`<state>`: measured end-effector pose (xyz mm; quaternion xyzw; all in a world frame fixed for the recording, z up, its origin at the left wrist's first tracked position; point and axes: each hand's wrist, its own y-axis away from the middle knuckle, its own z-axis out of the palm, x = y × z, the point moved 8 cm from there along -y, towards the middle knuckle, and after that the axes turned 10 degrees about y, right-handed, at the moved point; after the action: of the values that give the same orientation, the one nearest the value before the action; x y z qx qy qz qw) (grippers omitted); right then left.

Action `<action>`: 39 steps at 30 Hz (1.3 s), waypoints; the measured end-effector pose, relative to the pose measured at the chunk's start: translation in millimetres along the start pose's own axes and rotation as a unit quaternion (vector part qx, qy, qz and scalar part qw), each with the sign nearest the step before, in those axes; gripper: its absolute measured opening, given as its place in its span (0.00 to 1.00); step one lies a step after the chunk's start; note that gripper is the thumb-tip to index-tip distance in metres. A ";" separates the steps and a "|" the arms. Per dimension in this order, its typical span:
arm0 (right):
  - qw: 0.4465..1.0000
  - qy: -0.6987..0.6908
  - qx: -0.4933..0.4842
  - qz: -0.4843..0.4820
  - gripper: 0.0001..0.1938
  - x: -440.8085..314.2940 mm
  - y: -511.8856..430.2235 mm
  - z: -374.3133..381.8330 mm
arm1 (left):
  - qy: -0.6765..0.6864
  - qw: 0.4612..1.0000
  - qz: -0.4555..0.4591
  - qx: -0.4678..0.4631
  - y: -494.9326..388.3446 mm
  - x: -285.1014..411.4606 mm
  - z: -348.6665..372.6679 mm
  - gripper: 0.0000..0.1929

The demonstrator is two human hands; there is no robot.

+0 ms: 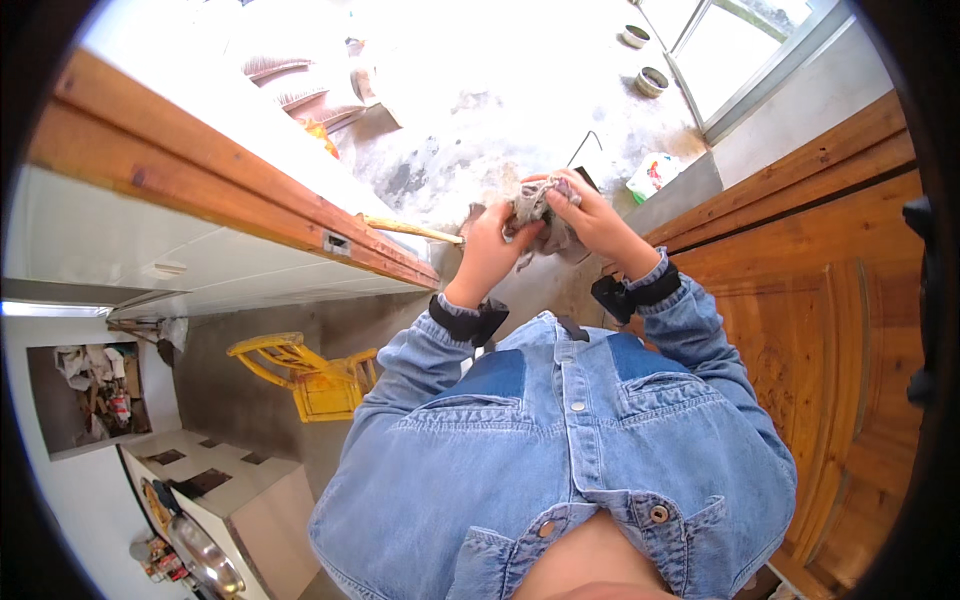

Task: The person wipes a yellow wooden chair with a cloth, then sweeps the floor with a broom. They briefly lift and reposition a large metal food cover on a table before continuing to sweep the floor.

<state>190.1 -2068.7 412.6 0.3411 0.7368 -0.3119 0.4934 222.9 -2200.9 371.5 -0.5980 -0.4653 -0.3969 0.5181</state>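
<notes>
A crumpled, frayed greyish cloth (534,204) is bunched between my two hands in front of my chest. My left hand (491,244) grips its near left side, with fingers curled into the folds. On the right, my right hand (592,214) holds the upper part, thumb pressed on the fabric. More of the cloth hangs below the fingers, above the floor of the doorway. A wooden stick (409,226) reaches from the left door frame towards the cloth; its right end lies near my left hand, and I cannot tell whether they touch.
A wooden door frame (225,195) stands at left, an open wooden door (795,360) at right. A yellow chair (326,390) and a tiled stove counter with a metal pan (202,555) are at lower left. Beyond the doorway are stacked sacks (322,101), metal bowls (651,82) and a plastic bag (654,176).
</notes>
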 end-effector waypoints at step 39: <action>0.892 0.006 -0.429 0.146 0.15 236.3 -590.7 37.6 | -0.013 0.784 -0.267 0.559 -272.7 -262.2 -262.3 0.20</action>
<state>-335.6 -2390.9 251.2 0.2019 0.7440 0.1119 0.6270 -105.1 -2490.0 227.8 -0.0601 -0.7537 -0.1818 0.6287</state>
